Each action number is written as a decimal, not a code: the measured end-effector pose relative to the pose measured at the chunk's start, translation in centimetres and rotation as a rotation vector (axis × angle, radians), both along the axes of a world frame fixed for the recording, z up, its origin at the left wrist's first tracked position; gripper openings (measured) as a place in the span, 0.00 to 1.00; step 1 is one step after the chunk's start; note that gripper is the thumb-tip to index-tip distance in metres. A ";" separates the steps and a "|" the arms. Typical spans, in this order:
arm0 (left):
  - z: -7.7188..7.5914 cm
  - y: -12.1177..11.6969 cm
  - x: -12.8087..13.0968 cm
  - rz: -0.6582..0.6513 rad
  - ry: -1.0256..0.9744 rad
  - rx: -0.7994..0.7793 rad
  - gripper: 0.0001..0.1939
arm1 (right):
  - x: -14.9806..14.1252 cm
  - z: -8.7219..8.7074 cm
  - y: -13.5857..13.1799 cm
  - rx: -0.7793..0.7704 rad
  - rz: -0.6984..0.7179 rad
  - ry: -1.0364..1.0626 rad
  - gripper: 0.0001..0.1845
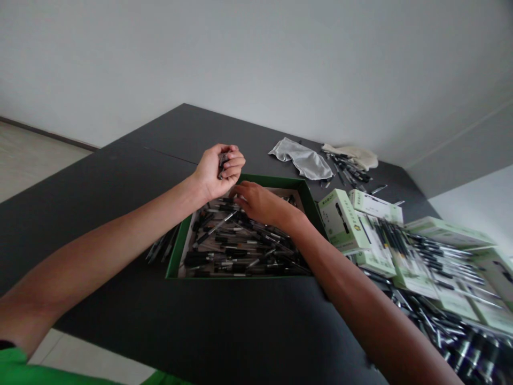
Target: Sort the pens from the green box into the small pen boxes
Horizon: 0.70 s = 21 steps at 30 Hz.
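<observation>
Forearms (352, 291) lead to hands (258, 203); boxed pens (214, 230) lie beneath the right.

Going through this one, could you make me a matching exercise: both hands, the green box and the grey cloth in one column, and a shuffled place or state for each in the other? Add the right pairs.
Column 1
1. Left hand
2. Grey cloth
3. Right hand
4. Green box

Column 2
a. Open, with many pens lying in it
b. Raised, fingers curled around dark items
c. Low over the box's contents, back of the hand showing
d. Crumpled on the dark table, near the wall

Right pairs: 1-b, 2-d, 3-c, 4-a
</observation>
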<state>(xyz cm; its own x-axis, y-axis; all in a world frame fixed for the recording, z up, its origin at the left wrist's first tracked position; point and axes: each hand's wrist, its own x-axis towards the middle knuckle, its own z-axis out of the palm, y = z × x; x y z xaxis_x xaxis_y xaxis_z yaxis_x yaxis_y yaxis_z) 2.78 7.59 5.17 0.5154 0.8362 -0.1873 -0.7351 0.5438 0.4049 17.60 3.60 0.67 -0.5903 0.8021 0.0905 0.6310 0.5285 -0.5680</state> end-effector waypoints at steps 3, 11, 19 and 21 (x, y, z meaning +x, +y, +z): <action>1.4 -0.7 0.1 0.055 0.072 0.096 0.23 | -0.5 0.7 0.4 -0.384 -0.215 0.474 0.15; 3.3 -4.2 0.5 0.271 0.444 0.815 0.22 | -5.5 3.8 -2.5 -0.636 -0.364 1.278 0.20; 3.7 -7.0 0.7 0.337 0.935 1.343 0.21 | -7.8 5.5 -4.5 -0.451 -0.572 1.548 0.21; 4.3 -7.5 1.0 0.313 0.970 1.373 0.19 | -7.9 5.9 -4.9 -0.410 -0.564 1.485 0.25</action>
<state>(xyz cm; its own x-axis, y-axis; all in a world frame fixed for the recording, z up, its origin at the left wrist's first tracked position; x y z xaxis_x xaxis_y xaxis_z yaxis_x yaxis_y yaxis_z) 3.80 0.11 9.52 0.4529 0.6777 0.5793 0.0410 -0.6649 0.7458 9.66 -1.29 6.59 0.1726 0.9848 0.0166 -0.5138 0.1045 -0.8515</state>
